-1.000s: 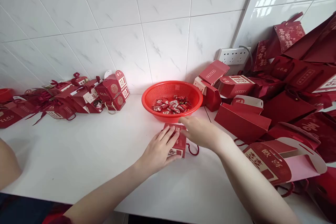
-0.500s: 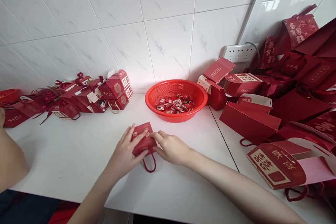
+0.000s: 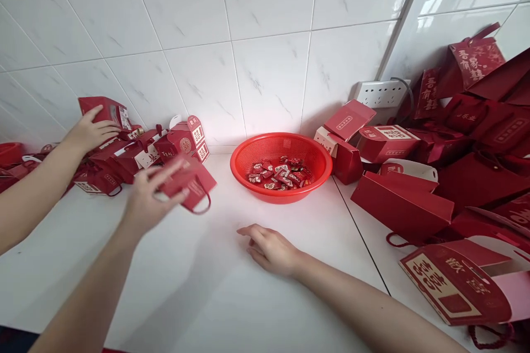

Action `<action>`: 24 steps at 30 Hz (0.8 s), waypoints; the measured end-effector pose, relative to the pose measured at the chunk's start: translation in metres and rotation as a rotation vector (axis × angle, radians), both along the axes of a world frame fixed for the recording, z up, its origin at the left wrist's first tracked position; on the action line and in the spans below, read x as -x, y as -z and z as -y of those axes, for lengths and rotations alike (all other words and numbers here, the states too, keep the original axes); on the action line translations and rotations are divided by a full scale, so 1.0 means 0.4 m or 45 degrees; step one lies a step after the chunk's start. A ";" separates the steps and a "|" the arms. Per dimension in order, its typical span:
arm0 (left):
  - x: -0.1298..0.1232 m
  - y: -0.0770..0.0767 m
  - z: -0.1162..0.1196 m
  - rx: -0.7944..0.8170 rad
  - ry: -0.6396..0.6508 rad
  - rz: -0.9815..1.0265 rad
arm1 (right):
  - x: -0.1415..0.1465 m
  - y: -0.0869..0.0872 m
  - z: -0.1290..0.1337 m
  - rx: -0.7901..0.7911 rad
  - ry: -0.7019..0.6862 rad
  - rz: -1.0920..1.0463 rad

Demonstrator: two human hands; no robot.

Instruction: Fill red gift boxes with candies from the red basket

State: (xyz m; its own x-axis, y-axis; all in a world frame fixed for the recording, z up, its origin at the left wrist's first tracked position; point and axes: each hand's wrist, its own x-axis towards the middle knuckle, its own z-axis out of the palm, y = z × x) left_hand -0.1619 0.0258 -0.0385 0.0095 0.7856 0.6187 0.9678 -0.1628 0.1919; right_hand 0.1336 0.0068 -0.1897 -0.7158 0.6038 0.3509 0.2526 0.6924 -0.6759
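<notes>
My left hand (image 3: 151,198), slightly blurred, is closed around a red gift box (image 3: 194,179) with a dark red cord handle, lifted above the white table near the left pile. My right hand (image 3: 269,248) rests low over the table with its fingers loosely extended, and nothing is in it. Just beyond, a red plastic basket (image 3: 281,196) contains several small wrapped sweets (image 3: 284,175). A co-worker's hand (image 3: 93,131) at the left touches another red box (image 3: 103,107) on top of the pile.
Finished-looking red boxes with ribbons (image 3: 97,176) are heaped along the wall at left. To the right lies a large pile of red boxes (image 3: 403,204), some with open flaps. A white power strip (image 3: 381,94) is by the tiled wall.
My left hand has carried the red gift box up and to the left. The right hand has let go of it and stays over the table. The co-worker's arm has reached in with a box.
</notes>
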 end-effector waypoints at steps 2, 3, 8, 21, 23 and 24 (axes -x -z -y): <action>0.028 -0.105 -0.096 -0.243 -0.101 0.009 | 0.003 0.004 -0.005 0.006 -0.008 0.004; 0.043 -0.155 -0.148 -0.298 -0.128 0.017 | 0.004 0.006 -0.007 0.016 -0.009 0.000; 0.107 -0.310 -0.402 -0.297 -0.216 0.176 | 0.015 0.017 -0.020 0.049 -0.006 -0.040; 0.163 -0.265 -0.669 -0.023 -0.151 0.216 | 0.032 0.019 -0.063 0.227 0.011 -0.117; 0.167 -0.258 -0.676 0.000 -0.058 0.129 | 0.031 0.016 -0.064 0.264 0.014 -0.130; 0.167 -0.255 -0.677 0.014 0.013 0.073 | 0.030 0.015 -0.064 0.280 0.014 -0.136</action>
State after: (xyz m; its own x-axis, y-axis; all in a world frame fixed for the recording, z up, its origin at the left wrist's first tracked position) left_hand -0.2288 0.2967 0.0637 -0.0175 0.7922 0.6100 0.9535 -0.1704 0.2486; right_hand 0.1214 0.0322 -0.1958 -0.6745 0.6816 0.2835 0.1783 0.5231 -0.8334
